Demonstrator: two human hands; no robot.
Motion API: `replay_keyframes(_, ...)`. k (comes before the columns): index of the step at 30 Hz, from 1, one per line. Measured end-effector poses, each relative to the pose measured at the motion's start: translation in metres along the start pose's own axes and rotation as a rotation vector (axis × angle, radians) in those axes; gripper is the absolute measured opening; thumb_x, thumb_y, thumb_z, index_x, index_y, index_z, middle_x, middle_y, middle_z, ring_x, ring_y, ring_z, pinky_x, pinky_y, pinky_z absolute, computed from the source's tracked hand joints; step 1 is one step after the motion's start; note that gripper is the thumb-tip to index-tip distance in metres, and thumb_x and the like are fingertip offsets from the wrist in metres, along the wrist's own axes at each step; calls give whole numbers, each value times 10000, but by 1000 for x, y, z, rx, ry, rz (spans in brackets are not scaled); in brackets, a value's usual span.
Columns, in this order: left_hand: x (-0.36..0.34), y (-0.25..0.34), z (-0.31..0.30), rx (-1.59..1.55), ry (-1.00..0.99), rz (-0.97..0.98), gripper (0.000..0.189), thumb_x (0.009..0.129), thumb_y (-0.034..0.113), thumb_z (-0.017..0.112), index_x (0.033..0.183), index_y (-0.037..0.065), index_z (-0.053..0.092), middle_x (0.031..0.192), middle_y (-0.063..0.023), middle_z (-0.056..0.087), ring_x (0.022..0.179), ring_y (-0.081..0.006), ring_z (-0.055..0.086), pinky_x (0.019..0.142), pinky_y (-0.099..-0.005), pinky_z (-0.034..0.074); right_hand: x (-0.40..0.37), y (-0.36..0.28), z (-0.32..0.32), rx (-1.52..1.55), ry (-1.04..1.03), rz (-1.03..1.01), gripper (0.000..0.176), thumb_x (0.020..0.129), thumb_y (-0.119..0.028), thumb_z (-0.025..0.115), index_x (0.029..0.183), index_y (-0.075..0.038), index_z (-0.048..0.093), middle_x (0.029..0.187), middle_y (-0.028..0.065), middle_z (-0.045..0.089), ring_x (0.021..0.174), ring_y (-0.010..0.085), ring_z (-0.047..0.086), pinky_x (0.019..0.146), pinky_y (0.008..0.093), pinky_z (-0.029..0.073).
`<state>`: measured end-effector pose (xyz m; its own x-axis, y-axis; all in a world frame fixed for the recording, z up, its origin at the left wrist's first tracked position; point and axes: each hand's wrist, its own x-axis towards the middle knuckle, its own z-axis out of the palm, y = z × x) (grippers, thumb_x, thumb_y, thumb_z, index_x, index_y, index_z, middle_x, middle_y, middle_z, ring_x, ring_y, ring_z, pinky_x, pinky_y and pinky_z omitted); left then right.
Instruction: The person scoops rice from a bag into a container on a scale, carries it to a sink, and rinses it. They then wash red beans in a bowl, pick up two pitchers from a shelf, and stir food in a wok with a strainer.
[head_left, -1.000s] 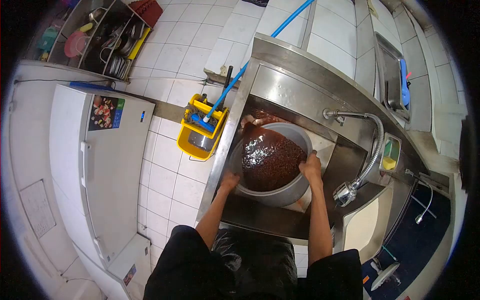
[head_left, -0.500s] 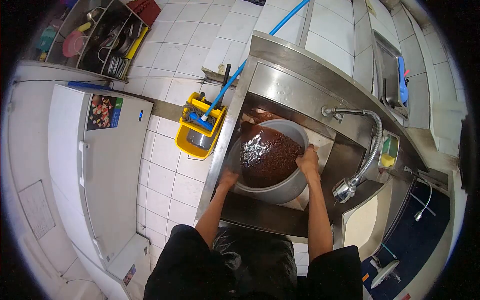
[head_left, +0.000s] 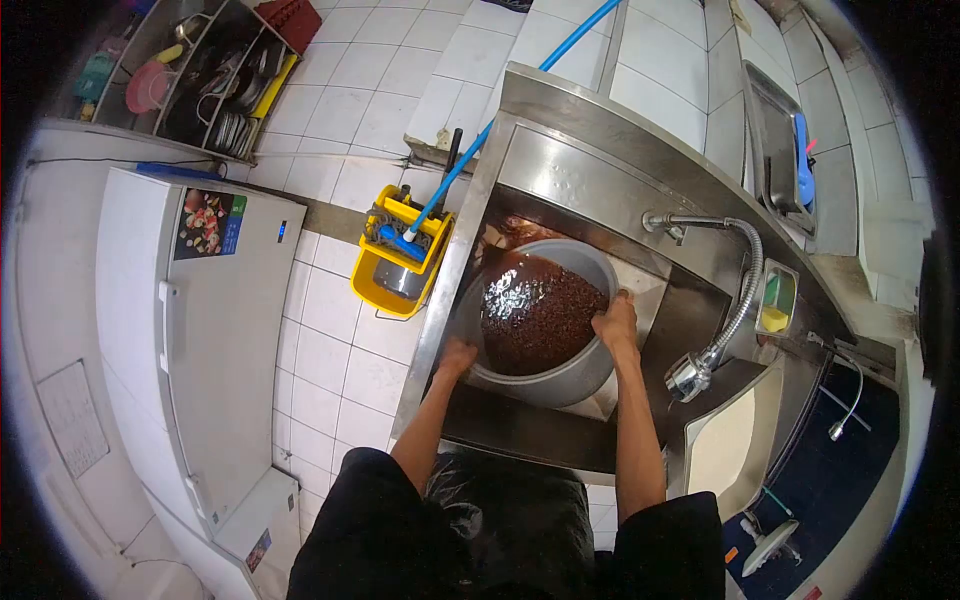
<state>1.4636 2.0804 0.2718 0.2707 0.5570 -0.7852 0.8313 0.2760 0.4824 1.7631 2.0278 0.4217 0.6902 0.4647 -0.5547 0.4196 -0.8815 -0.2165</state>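
A large grey metal pot (head_left: 548, 388) sits in the stainless steel sink (head_left: 562, 165), tipped toward the far side. Reddish-brown liquid with many small dark grains or beans (head_left: 545, 325) fills much of it and reaches its far left rim. Brown liquid (head_left: 525, 232) also lies in the sink beyond the pot. My right hand (head_left: 617, 318) is closed around the pot's right rim. At the near left side, my left hand (head_left: 457, 357) grips the pot, its fingers partly hidden.
A curved faucet hose (head_left: 745, 290) hangs right of the pot, beside a small tray with sponges (head_left: 776, 300). A white-bottomed basin (head_left: 728, 450) stands at the near right. Left of the sink are a yellow mop bucket (head_left: 385, 280) with a blue-handled mop (head_left: 465, 155) and a white refrigerator (head_left: 225, 330).
The liquid's surface and its glints have shifted in the pot, and more wet brown shine shows in the sink beyond it. Both hands keep their places on the pot.
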Motion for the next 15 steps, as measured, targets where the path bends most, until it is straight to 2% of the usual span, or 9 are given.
replay_keyframes(3, -1, -3, 4, 11, 14, 23, 526, 745, 264, 595, 1111, -110, 550, 1216, -335, 498, 1159, -438, 480, 989, -440, 394, -1, 3, 1, 34, -2, -19, 476, 700, -49, 629, 1122, 89, 457, 1076, 319, 565, 1038, 428, 567, 884, 431, 473)
replay_keyframes(5, -6, -1, 7, -49, 187, 46, 546, 741, 254, 605, 1126, -126, 531, 1183, -336, 521, 1133, -440, 501, 968, -442, 414, -2, 1, -1, 33, -3, -22, 463, 708, -51, 626, 1113, 94, 455, 1053, 320, 575, 1020, 429, 577, 872, 434, 477)
replay_keyframes(6, -8, 0, 5, -48, 188, 46, 546, 741, 254, 605, 1126, -126, 531, 1183, -336, 521, 1133, -440, 501, 968, -442, 414, -2, 0, -2, 34, -2, -22, 463, 708, -51, 626, 1113, 94, 455, 1053, 320, 575, 1020, 429, 577, 872, 434, 477)
replay_keyframes(8, -8, 2, 1, -2, 104, 14, 567, 742, 254, 616, 1140, -136, 512, 1180, -340, 521, 1144, -436, 495, 974, -433, 413, -1, -1, -5, 42, -52, -37, 452, 716, -54, 624, 1106, 98, 454, 1022, 317, 591, 995, 432, 589, 856, 437, 483)
replay_keyframes(11, -1, 2, 1, 50, 22, -45, 570, 735, 248, 625, 1142, -134, 509, 1193, -341, 512, 1157, -435, 487, 979, -425, 412, 0, -1, -1, 28, -5, -26, 449, 716, -58, 629, 1099, 98, 455, 995, 316, 601, 975, 437, 596, 840, 440, 490)
replay_keyframes(15, 15, -18, 10, 2, -32, -23, 571, 736, 259, 631, 1138, -129, 514, 1197, -345, 506, 1168, -436, 478, 986, -427, 406, 10, 2, 5, 5, 13, -9, 446, 715, -60, 629, 1091, 101, 451, 998, 322, 598, 983, 435, 594, 838, 440, 494)
